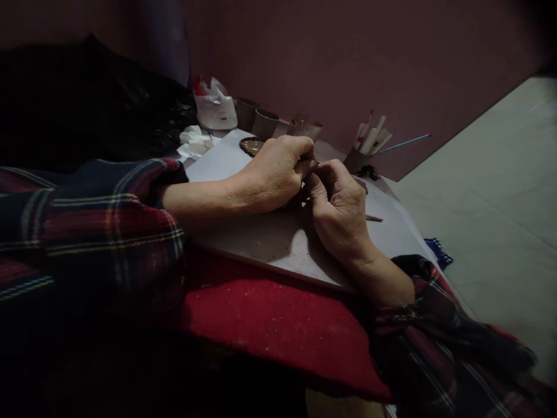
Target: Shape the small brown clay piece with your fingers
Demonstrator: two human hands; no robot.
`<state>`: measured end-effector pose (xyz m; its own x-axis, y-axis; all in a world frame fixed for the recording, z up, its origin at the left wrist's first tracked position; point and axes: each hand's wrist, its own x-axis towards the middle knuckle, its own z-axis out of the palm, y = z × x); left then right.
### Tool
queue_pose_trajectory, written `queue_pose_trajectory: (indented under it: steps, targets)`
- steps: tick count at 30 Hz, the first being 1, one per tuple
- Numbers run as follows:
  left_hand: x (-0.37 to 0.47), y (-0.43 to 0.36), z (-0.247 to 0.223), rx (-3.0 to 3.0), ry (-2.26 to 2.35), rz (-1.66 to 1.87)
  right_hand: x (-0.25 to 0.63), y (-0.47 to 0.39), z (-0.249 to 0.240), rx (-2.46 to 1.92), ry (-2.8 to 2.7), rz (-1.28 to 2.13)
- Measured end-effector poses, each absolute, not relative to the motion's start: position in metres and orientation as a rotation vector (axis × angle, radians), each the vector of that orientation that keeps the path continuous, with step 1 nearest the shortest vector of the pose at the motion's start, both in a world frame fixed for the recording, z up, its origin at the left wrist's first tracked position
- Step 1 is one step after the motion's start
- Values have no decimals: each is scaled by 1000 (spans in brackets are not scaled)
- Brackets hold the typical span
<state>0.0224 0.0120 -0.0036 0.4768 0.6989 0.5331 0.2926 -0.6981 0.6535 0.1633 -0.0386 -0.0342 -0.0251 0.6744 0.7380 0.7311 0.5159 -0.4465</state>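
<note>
My left hand (276, 171) is above the white board (278, 244), its fingers curled and pressed together. Close beside it, my right hand (342, 212) is also closed, thumb and fingers pinched. The fingertips of both hands meet around something small and dark that I cannot make out. Behind my left hand, a round dark piece with yellow specks (251, 146) lies on the board. A thin brown stick (374, 219) shows just right of my right hand.
Behind the board stand a white plastic bag (215, 107), brown cups (265, 123) and a holder with sticks (369, 139). Crumpled white tissue (194, 142) lies at the left. Red cloth (278, 319) hangs at the front. A pink wall rises behind; pale floor shows right.
</note>
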Motion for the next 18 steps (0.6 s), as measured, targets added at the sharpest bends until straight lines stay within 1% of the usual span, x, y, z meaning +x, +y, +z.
queue_pose_trajectory:
  steps: [11,18]
  targets:
    - [23,11,-2,2224,858,1088,163,-39,-33,-1216,-1733,-43]
    - [22,11,-4,2198,810,1151,162,-39,-33,-1215,-1732,-53]
